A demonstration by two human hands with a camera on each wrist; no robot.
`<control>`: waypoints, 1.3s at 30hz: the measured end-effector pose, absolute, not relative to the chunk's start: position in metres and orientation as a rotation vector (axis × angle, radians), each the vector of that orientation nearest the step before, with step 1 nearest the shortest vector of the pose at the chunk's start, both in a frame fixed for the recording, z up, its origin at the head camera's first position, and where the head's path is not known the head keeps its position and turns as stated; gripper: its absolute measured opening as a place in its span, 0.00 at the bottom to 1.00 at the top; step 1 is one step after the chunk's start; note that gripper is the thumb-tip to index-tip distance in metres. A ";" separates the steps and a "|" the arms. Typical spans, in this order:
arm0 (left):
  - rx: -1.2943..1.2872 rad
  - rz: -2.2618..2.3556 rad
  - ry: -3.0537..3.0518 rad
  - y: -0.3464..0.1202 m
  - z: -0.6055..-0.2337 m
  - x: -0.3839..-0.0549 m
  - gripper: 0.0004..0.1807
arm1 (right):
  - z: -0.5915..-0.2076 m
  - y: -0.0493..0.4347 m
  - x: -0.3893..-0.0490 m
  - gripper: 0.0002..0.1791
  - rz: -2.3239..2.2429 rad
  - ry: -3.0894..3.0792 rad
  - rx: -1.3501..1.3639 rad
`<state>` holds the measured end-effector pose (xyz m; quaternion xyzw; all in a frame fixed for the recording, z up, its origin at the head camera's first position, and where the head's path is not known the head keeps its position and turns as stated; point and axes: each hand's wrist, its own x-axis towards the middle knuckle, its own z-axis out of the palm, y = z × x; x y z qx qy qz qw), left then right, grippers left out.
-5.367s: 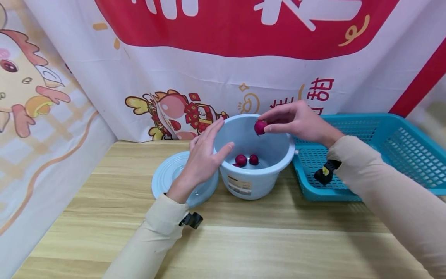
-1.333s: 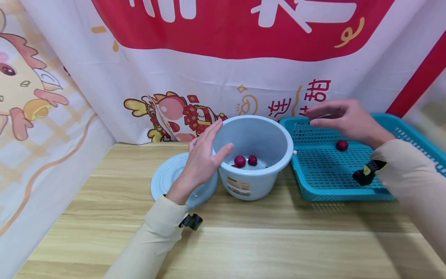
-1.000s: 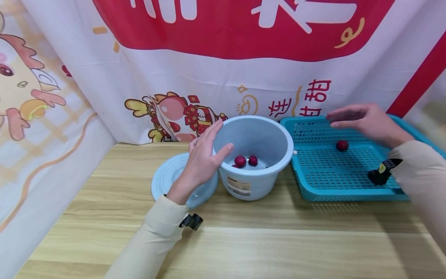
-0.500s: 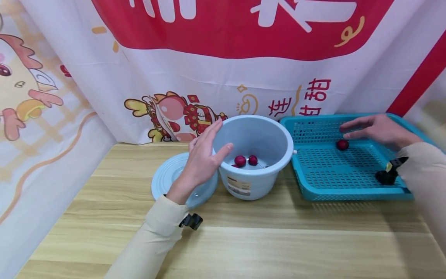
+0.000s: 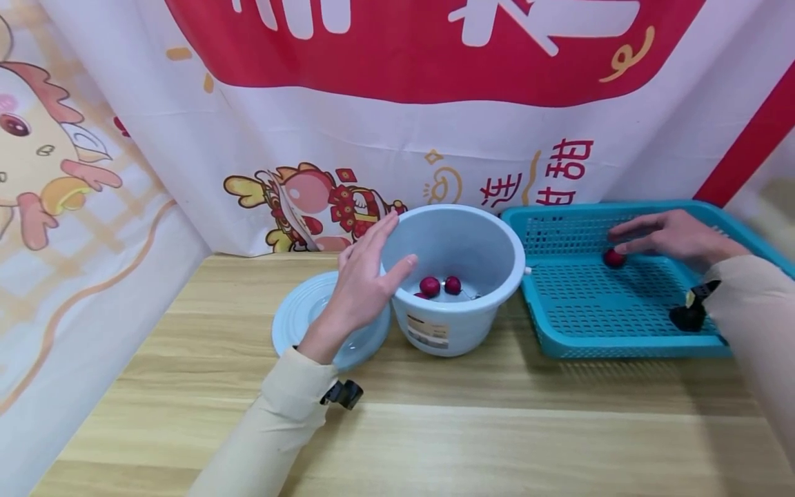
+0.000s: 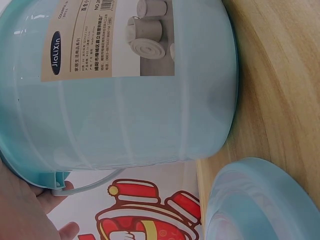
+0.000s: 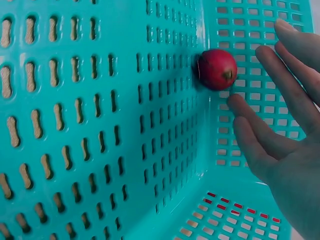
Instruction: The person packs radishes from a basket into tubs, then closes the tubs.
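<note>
My left hand [image 5: 366, 283] rests on the left rim of a light blue plastic bucket [image 5: 475, 328], fingers straight along the outside and thumb over the edge. Inside lie a few red radishes [image 5: 429, 286], one partly hidden by the front wall. The left wrist view shows the bucket's label [image 6: 90, 40] and handle joint. My right hand [image 5: 680, 236] reaches low into a teal basket [image 5: 621, 347], fingers spread and holding nothing. A single round radish [image 7: 217, 70] sits on the basket floor by the far wall, just beyond its fingertips.
A light blue lid [image 5: 292, 317] lies on the wooden table [image 5: 435, 442], left of the bucket and partly under my left forearm. A printed cloth [image 5: 397, 152] hangs right behind the bucket and basket. The basket stands close to the bucket's right side.
The right hand held a radish over the bucket earlier; it has let go, moved right to the basket, and lowered beside the radish there. The left hand has stayed on the bucket.
</note>
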<state>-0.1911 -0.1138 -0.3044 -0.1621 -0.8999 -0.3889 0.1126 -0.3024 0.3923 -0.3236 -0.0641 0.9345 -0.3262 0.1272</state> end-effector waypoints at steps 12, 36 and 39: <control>-0.479 -1.138 -2.641 -0.115 -0.302 -0.192 0.43 | -0.326 0.391 -0.307 0.41 -0.879 2.649 -0.156; -0.482 -1.153 -2.637 -0.115 -0.304 -0.193 0.42 | -0.334 0.387 -0.309 0.36 -0.743 2.626 -0.174; -0.475 -1.154 -2.641 -0.115 -0.304 -0.192 0.42 | -0.335 0.384 -0.309 0.35 -0.735 2.640 -0.198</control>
